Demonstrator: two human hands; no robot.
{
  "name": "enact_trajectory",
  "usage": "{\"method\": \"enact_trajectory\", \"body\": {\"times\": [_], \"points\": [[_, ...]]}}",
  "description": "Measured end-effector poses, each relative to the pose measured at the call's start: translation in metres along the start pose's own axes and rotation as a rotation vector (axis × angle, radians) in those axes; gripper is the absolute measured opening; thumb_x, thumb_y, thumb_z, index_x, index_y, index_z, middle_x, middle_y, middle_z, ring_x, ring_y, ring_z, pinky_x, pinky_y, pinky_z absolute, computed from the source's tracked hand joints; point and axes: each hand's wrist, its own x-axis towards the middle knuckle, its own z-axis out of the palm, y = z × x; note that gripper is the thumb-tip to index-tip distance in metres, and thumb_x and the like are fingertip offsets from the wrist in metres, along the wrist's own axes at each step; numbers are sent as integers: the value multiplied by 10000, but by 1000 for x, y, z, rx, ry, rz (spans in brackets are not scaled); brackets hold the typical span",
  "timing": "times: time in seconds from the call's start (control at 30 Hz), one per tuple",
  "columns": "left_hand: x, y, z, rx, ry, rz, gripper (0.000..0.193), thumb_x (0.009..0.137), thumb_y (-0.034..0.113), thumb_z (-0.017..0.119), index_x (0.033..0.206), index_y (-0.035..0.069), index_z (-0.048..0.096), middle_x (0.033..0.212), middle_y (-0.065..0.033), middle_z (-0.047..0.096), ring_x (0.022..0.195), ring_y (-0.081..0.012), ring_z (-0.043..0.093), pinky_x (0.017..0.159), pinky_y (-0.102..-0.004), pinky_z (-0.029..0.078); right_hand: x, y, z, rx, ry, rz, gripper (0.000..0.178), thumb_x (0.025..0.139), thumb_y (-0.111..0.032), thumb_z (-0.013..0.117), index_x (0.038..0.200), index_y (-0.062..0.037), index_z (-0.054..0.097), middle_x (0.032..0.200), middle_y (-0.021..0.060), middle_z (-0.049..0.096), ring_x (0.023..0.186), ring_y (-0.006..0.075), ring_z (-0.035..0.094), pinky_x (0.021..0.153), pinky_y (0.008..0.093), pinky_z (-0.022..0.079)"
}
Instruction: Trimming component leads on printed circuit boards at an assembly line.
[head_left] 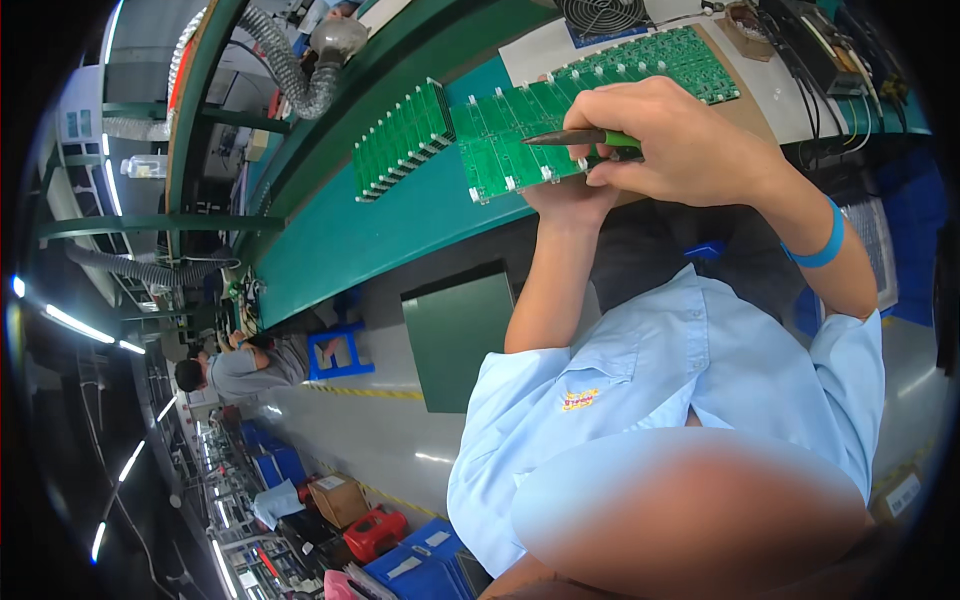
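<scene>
While my left hand holds the green board from below, most of its fingers hidden underneath, the fingers of my right hand are clenched around a tool. Its dark, pointed tip lies over the board's face; whether it touches, I cannot tell. The board is at the near edge of the surface, just right of a stack of similar boards. More panels lie farther right, near a fan.
</scene>
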Motion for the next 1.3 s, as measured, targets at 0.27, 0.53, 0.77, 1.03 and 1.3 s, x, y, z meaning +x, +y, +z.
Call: {"method": "enact_trajectory", "body": {"times": [0.27, 0.53, 0.77, 1.03, 1.3], "points": [[-4, -1, 6, -32, 131, 155, 458, 1033, 458, 540, 1397, 215, 675, 1260, -25, 739, 1220, -263, 673, 1058, -507, 511, -31, 15, -16, -21, 263, 37, 418, 785, -48, 849, 1166, -14, 681, 1036, 64, 722, 822, 197, 604, 783, 309, 503], [-17, 9, -20, 124, 181, 173, 569, 988, 531, 593, 1496, 277, 611, 1420, 10, 695, 1357, -243, 608, 1234, -573, 316, -96, 62, -19, 113, 407, 393, 273, 925, -93, 795, 1176, -29, 709, 1047, 60, 735, 854, 156, 607, 813, 282, 500], [-16, 8, -21, 11, 229, 158, 592, 975, 533, 608, 1501, 260, 606, 1413, -5, 698, 1358, -261, 608, 1235, -577, 315, -97, 72, -6, 165, 410, 397, 230, 937, -94, 782, 1142, -25, 704, 1080, 66, 737, 896, 167, 625, 877, 286, 502], [-12, 9, -11, -59, 229, 169, 474, 1012, 490, 553, 1331, 179, 716, 1350, -41, 724, 1305, -301, 653, 1164, -596, 423, -94, 83, -4, 200, 403, 349, 203, 939, -111, 785, 1096, -28, 687, 1082, 66, 739, 944, 187, 654, 916, 298, 509], [-13, 13, -21, 4, 238, 155, 537, 987, 489, 591, 1451, 222, 635, 1385, -26, 711, 1331, -281, 632, 1202, -586, 376, -91, 80, -4, 206, 408, 350, 202, 939, -113, 787, 1090, -28, 683, 1077, 64, 739, 947, 185, 657, 921, 297, 509]]}}
